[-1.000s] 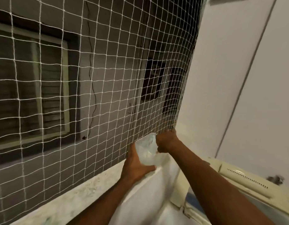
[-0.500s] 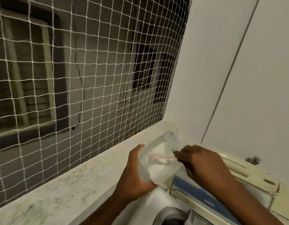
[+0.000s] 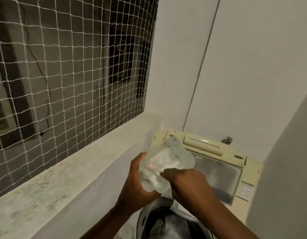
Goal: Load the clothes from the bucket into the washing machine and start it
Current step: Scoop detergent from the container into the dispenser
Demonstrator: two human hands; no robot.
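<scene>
A clear plastic bag (image 3: 164, 163) with pale contents is held above the top-loading washing machine (image 3: 249, 171). My left hand (image 3: 138, 183) grips the bag from the left and below. My right hand (image 3: 185, 180) pinches the bag's lower right side. The machine's lid (image 3: 218, 171) stands raised and the drum opening below holds dark and grey clothes (image 3: 170, 225). The bucket is not in view.
A speckled stone ledge (image 3: 50, 183) runs along the left under a white safety net (image 3: 66, 69). White walls stand behind and to the right of the machine. A small tap (image 3: 227, 140) sticks out behind the machine.
Both hands have brought the bag down from the net's corner to above the machine. The view has tilted down, showing the open drum with clothes.
</scene>
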